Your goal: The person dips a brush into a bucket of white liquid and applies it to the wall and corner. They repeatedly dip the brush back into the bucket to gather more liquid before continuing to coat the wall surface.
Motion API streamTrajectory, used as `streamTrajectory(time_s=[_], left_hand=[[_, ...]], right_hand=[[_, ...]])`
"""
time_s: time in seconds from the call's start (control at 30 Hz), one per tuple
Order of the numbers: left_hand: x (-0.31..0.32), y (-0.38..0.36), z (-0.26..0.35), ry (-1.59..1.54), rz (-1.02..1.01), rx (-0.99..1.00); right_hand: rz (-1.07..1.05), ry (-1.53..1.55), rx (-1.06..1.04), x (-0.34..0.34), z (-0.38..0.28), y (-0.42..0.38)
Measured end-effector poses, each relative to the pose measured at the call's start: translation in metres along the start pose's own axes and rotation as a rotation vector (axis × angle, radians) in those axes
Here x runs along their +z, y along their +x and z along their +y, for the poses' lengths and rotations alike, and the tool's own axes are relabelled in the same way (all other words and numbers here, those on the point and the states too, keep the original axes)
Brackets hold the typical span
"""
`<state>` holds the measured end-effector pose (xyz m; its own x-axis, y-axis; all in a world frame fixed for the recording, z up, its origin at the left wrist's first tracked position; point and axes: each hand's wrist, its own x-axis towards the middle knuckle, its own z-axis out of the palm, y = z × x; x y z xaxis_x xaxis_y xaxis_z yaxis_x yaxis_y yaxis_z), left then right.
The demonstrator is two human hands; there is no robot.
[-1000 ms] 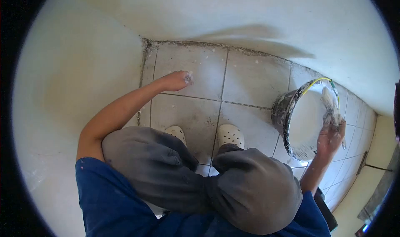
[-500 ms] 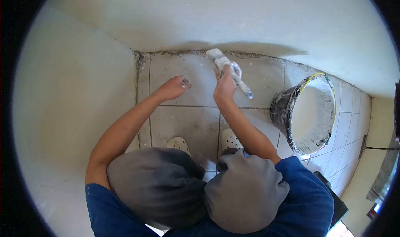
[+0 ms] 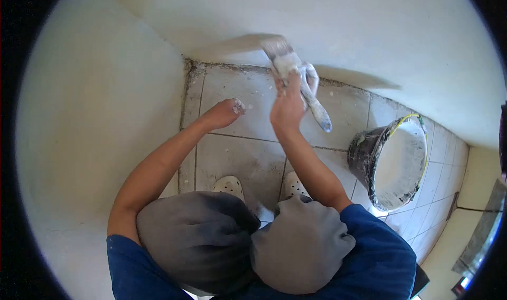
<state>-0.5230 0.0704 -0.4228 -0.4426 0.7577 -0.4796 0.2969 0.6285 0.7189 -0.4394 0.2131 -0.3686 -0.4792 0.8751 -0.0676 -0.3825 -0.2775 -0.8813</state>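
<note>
A paint-covered brush (image 3: 285, 60) is gripped in my right hand (image 3: 289, 94), its bristles up by the wall (image 3: 343, 31) and its handle pointing down to the right. My left hand (image 3: 227, 112) is closed above the floor tiles, with white paint on its fingers; whether anything is inside it I cannot make out. To the right stands a dark bucket (image 3: 364, 152) with a yellow handle, holding white paint (image 3: 395, 160).
Wall and tiled floor (image 3: 237, 155) meet along a dirty edge, with a corner at the upper left. White clogs (image 3: 229, 185) are on my feet, below my grey-covered knees (image 3: 301, 247). A cable runs along the far right wall.
My right hand has lifted the brush up and toward the wall. My left hand has shifted slightly right. The view has tilted, so the bucket appears a little lower.
</note>
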Motion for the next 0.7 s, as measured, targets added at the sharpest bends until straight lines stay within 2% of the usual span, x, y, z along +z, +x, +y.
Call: streamTrajectory(time_s=[0.03,0.13,0.23,0.37,0.47,0.57,0.7], left_hand=[[-0.002,-0.003,-0.004,0.008,0.034,0.024],[-0.009,-0.003,-0.009,-0.032,-0.099,-0.234],[0.001,0.002,-0.029,0.114,-0.031,-0.088],[0.01,0.007,-0.04,0.259,-0.078,-0.008],[0.016,0.011,-0.035,0.307,-0.096,0.005],[0.015,0.013,-0.027,0.304,-0.089,0.049],[0.007,0.013,-0.016,0.261,-0.093,0.041]], right_hand=[[-0.021,-0.149,-0.035,-0.01,-0.001,0.001],[-0.399,-0.737,-0.398,-0.037,-0.007,0.014],[-0.889,-1.059,-0.545,-0.05,0.0,0.04],[-1.236,-1.368,-0.469,-0.05,0.015,0.055],[-1.342,-1.353,-0.704,-0.039,0.033,0.07],[-1.432,-1.41,-0.732,-0.019,0.032,0.089],[-1.443,-1.496,-0.752,0.032,-0.046,0.089]])
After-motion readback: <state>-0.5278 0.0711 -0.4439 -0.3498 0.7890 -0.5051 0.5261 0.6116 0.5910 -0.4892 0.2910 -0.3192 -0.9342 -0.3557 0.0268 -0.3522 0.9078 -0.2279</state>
